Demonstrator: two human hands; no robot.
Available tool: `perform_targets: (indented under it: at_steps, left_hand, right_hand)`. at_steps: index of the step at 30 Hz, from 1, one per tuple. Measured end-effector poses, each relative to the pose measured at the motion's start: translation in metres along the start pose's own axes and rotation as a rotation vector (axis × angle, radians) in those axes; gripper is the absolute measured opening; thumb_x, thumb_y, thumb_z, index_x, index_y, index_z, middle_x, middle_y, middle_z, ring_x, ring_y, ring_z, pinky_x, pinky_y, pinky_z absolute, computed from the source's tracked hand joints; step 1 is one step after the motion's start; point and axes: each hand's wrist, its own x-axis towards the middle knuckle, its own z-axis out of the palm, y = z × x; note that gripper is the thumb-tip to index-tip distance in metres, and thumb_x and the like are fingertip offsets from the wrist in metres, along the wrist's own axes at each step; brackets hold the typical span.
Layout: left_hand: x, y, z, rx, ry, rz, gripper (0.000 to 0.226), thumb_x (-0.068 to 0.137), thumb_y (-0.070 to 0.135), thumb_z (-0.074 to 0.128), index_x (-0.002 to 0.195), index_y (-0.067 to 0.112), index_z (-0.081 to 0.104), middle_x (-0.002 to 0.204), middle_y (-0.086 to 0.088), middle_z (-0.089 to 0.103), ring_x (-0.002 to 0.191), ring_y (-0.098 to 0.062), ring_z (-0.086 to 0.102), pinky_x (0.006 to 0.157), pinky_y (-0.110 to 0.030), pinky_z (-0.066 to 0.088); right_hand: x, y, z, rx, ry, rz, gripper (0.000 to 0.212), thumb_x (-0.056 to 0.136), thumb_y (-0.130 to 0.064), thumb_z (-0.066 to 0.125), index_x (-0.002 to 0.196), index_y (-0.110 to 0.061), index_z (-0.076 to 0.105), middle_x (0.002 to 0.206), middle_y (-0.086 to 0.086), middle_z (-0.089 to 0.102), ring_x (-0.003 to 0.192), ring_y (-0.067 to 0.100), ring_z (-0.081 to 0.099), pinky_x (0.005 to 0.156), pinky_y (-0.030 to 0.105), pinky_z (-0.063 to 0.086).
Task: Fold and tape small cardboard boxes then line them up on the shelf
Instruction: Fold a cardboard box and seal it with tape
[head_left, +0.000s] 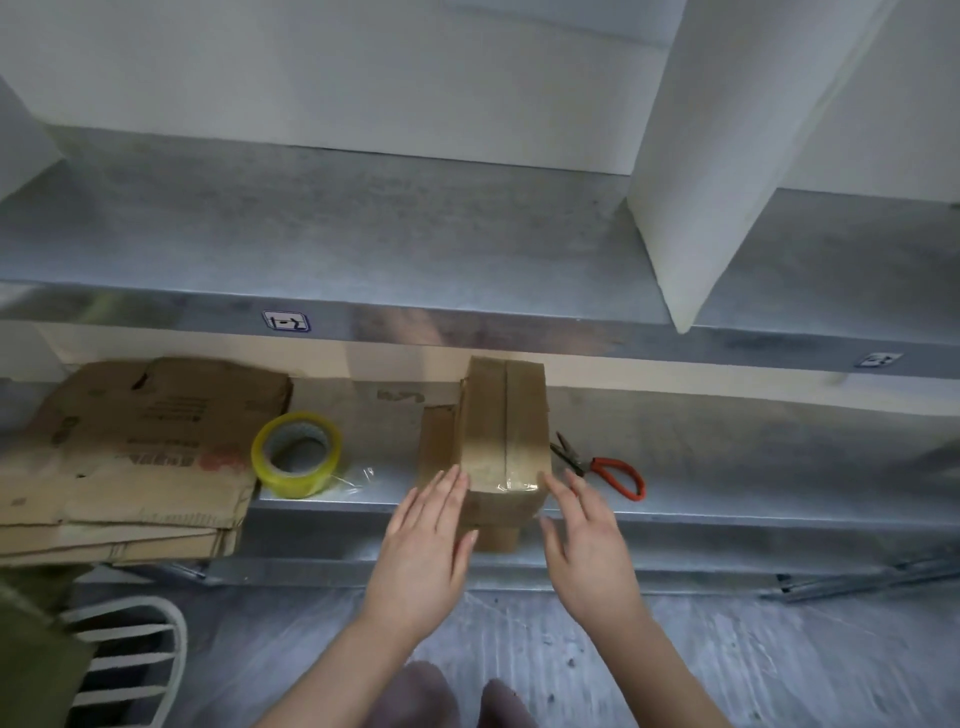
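The cardboard box (501, 431) sits closed on the lower shelf (727, 467), with clear tape along its centre seam and its contents hidden. Its long axis runs from the shelf's front edge toward the back. Both hands are flat-fingered and grip nothing: the left hand (431, 540) is at the box's left side and the right hand (587, 540) at its right. The tape roll (296, 454) lies left of the box and the scissors (613, 470) right of it.

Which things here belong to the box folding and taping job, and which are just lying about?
Job: taped cardboard box, flanked by the open left hand and right hand; yellow tape roll; stack of flattened cardboard; red-handled scissors; lower shelf.
Lying about: white chair; white block on the upper shelf; metal rails on the floor.
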Motion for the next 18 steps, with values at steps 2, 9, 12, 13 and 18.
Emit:
perform_targets:
  at_steps: [2, 9, 12, 13, 18]
  left_hand:
    - [0.002, 0.002, 0.008, -0.175, 0.013, -0.060, 0.060, 0.102, 0.040, 0.034, 0.155, 0.027, 0.010, 0.160, 0.015, 0.008, 0.145, -0.001, 0.012, 0.117, -0.019, 0.000]
    - [0.009, 0.008, 0.012, -0.604, 0.142, -0.249, 0.058, 0.093, 0.021, 0.063, 0.145, 0.031, 0.039, 0.139, 0.023, 0.040, 0.127, 0.005, 0.041, 0.107, -0.018, 0.033]
    - [0.019, -0.005, 0.003, -0.591, 0.092, -0.184, 0.059, 0.086, 0.010, 0.069, 0.131, 0.041, 0.051, 0.124, 0.029, 0.048, 0.112, 0.010, 0.050, 0.100, -0.015, 0.042]
    - [0.023, -0.010, -0.001, -0.599, 0.060, -0.172, 0.056, 0.085, 0.012, 0.071, 0.126, 0.045, 0.054, 0.121, 0.029, 0.049, 0.109, 0.010, 0.052, 0.097, -0.014, 0.045]
    - [0.035, -0.017, 0.004, -0.460, 0.108, -0.150, 0.039, 0.083, 0.026, 0.075, 0.117, 0.039, 0.060, 0.110, 0.022, 0.053, 0.098, 0.003, 0.057, 0.088, -0.013, 0.046]
  right_hand:
    - [0.003, 0.005, 0.002, 0.166, -0.052, 0.033, 0.050, 0.100, -0.024, 0.051, 0.147, -0.032, 0.037, 0.149, -0.008, 0.042, 0.137, 0.009, 0.037, 0.109, 0.022, 0.032]
    - [0.014, 0.012, 0.010, 0.537, -0.037, 0.091, 0.048, 0.089, -0.012, 0.067, 0.126, -0.038, 0.053, 0.121, -0.015, 0.060, 0.108, -0.014, 0.053, 0.092, 0.008, 0.044]
    - [0.026, 0.018, 0.008, 0.550, -0.005, 0.071, 0.045, 0.082, -0.009, 0.074, 0.110, -0.040, 0.058, 0.112, -0.012, 0.059, 0.105, -0.003, 0.057, 0.085, 0.014, 0.052]
    - [0.030, 0.019, 0.008, 0.551, -0.005, 0.070, 0.044, 0.081, -0.009, 0.076, 0.108, -0.038, 0.059, 0.111, -0.010, 0.058, 0.104, -0.001, 0.058, 0.083, 0.015, 0.054]
    - [0.034, 0.014, 0.019, 0.439, 0.088, 0.029, 0.036, 0.083, -0.014, 0.076, 0.108, -0.035, 0.060, 0.110, -0.014, 0.055, 0.099, 0.000, 0.059, 0.075, 0.019, 0.056]
